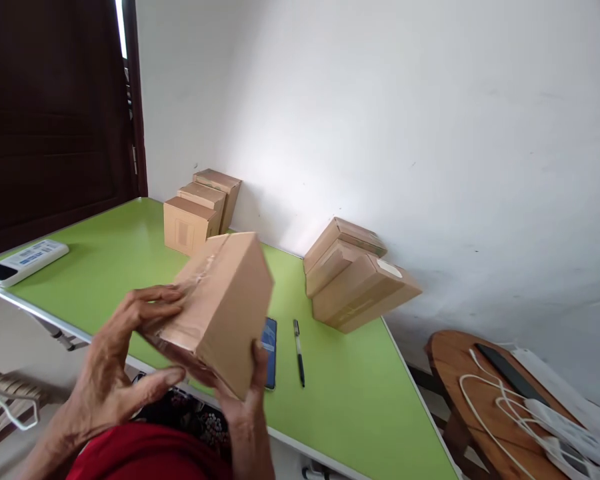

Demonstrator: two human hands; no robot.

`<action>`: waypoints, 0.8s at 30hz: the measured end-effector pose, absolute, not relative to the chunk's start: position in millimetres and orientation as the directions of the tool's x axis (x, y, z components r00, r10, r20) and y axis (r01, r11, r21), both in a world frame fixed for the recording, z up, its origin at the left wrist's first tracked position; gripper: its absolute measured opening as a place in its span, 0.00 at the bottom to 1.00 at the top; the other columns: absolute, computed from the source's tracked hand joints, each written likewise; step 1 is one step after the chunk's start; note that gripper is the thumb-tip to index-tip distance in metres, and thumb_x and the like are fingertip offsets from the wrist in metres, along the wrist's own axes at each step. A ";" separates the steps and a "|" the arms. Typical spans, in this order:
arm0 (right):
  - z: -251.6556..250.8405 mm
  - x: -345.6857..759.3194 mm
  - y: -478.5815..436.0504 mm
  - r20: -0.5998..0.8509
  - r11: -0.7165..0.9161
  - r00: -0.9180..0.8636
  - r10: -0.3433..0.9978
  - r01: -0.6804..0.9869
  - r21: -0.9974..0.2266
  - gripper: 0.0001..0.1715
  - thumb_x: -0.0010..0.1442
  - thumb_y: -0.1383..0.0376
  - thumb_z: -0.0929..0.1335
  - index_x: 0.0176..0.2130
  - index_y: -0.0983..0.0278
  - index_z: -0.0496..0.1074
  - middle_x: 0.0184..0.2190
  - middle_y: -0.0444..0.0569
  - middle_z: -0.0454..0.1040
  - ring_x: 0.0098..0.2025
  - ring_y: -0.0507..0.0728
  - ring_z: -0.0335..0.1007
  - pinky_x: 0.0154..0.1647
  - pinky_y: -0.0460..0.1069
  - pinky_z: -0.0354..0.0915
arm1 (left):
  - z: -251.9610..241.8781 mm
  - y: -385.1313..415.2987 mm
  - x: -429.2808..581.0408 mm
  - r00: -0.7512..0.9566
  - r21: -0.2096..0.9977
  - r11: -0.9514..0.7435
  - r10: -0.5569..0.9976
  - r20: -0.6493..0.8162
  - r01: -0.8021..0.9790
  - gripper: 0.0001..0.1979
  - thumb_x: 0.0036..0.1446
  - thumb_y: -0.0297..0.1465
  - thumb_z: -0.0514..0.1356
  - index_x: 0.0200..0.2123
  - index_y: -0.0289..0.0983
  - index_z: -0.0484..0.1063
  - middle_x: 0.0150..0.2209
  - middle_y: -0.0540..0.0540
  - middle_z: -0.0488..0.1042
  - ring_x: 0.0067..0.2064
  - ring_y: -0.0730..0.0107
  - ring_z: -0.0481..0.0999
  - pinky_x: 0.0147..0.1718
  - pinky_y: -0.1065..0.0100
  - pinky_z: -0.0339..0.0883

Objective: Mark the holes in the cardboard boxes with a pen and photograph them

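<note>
A brown cardboard box [240, 300] is held up, tilted, over the near edge of the green table [340, 393]. A strip of clear tape runs along its upper face. My right hand [243, 407] grips the lower right part, the thumb on the side face and the other fingers mostly hidden beneath. At the box's left end, my left hand [115, 363] rests its curled fingers on the upper face, while its thumb stretches out by the lower corner. Partly behind the box lies a phone [269, 350], and a pen [299, 353] is to the right of it.
Several cardboard boxes stand along the wall: one group [187, 223] at the back left, another [363, 290] at the right edge. A white device [30, 260] lies at the far left. White cables [510, 400] and power strips cover a wooden stool [450, 347].
</note>
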State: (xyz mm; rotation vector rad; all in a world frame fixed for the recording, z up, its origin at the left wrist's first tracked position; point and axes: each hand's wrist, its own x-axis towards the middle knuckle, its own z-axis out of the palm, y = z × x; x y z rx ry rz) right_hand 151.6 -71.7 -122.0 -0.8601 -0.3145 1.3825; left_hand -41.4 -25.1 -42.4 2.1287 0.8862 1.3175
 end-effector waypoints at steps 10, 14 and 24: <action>-129.8 395.3 -184.2 -0.081 0.045 0.741 0.666 -0.148 -0.988 0.53 0.38 0.53 0.82 0.62 0.56 0.73 0.54 0.53 0.81 0.58 0.70 0.75 0.65 0.66 0.67 | -70.0 -27.5 150.7 0.842 0.843 -0.533 0.486 0.234 0.073 0.55 0.52 0.51 0.73 0.76 0.38 0.55 0.75 0.30 0.57 0.73 0.34 0.63 0.67 0.40 0.69; -132.6 442.2 -192.5 -0.058 -0.007 0.777 0.627 -0.068 -0.998 0.54 0.32 0.59 0.83 0.59 0.56 0.75 0.51 0.49 0.81 0.61 0.70 0.72 0.71 0.66 0.59 | -87.3 -26.3 224.2 0.921 0.773 -0.620 0.366 0.135 0.133 0.66 0.38 0.53 0.79 0.74 0.29 0.57 0.74 0.23 0.57 0.74 0.31 0.60 0.63 0.54 0.76; -160.4 476.1 -140.1 0.008 -0.134 0.781 0.625 0.118 -0.984 0.51 0.33 0.51 0.79 0.57 0.58 0.75 0.52 0.55 0.81 0.66 0.77 0.67 0.71 0.69 0.56 | -118.1 -4.1 273.0 0.835 0.738 -0.628 0.524 0.170 0.245 0.30 0.49 0.40 0.76 0.54 0.36 0.77 0.55 0.35 0.80 0.61 0.42 0.80 0.48 0.62 0.82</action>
